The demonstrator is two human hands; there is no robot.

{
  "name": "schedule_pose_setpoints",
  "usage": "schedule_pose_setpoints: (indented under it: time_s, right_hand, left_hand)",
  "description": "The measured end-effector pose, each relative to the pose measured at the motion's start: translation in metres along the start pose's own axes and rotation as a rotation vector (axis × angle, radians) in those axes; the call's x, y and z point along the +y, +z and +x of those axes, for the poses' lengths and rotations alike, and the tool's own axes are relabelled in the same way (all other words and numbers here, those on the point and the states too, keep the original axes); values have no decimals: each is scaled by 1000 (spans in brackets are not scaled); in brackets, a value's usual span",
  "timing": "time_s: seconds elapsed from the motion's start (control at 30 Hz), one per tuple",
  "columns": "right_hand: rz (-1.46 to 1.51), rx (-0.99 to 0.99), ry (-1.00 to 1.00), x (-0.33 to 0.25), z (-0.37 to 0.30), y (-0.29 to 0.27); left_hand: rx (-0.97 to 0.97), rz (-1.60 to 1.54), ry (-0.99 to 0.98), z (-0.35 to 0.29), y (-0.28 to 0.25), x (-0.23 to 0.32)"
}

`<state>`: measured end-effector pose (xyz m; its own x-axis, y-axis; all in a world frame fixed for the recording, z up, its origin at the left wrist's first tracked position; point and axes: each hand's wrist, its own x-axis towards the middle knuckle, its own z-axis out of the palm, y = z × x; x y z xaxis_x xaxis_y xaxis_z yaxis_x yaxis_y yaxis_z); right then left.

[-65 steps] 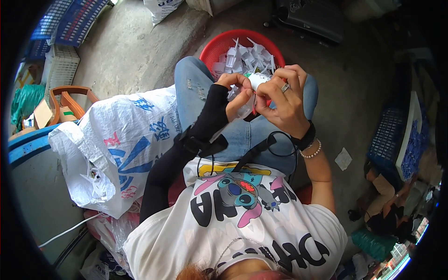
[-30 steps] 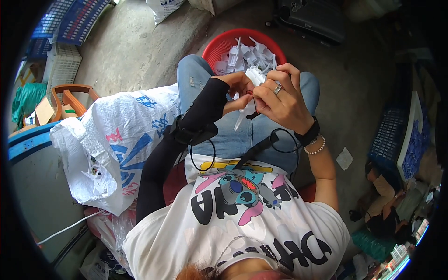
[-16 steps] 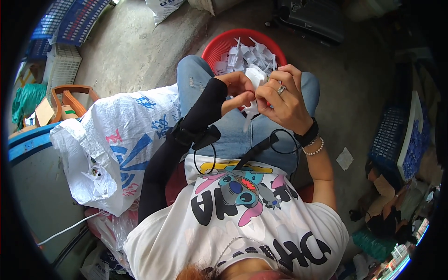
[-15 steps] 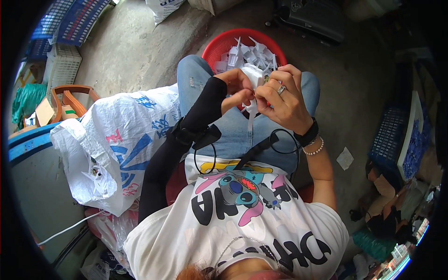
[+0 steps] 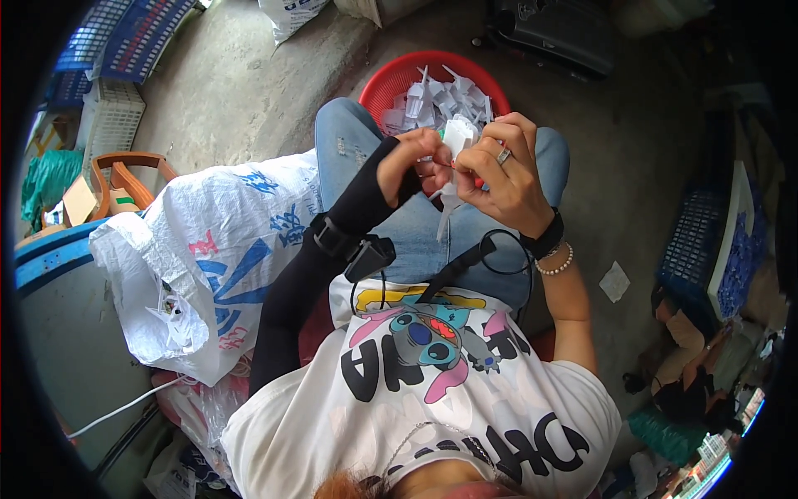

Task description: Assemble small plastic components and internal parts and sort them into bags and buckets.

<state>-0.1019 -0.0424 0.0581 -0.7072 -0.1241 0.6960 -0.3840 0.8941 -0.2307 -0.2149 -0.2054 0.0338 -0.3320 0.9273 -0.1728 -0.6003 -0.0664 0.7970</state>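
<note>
Above my lap, both hands are on a white plastic part (image 5: pixel 460 131) with a boxy head and a narrow tail hanging below my fingers. My right hand (image 5: pixel 505 170), wearing a ring, pinches it from the right side. My left hand (image 5: pixel 407 166), in a black sleeve, is curled with its fingertips against the part's left side. Small spots of red and green show by the fingers, too small to make out. Just beyond my hands, a red plastic basket (image 5: pixel 374 91) holds several similar white parts (image 5: pixel 420 104), partly hidden behind the hands.
A large white woven sack (image 5: pixel 241 216) lies against my left leg, with white pieces in its mouth. Further left are a blue-rimmed bin (image 5: pixel 58 258) and a brown curved frame (image 5: pixel 133 179). A dark suitcase (image 5: pixel 553 37) lies beyond the basket. Blue crates (image 5: pixel 692 237) stand at right.
My left hand has turned at the wrist, its fingers curling in beside the part. The part's head shows more now. The right hand has barely moved.
</note>
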Motion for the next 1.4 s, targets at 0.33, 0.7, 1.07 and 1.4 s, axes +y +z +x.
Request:
schedule_pose_setpoints:
  time_s: [0.33, 0.7, 1.07, 1.4]
  right_hand:
    - [74, 101, 136, 1, -5, 2]
    - [238, 201, 463, 1, -4, 4]
    - [74, 265, 240, -4, 3, 20]
    - [312, 132, 877, 48, -30, 4]
  left_hand:
    - [-18, 520, 265, -10, 3, -15]
    - [51, 195, 180, -12, 7, -38]
    - [237, 331, 201, -7, 20, -33]
    - [567, 422, 142, -2, -44, -24]
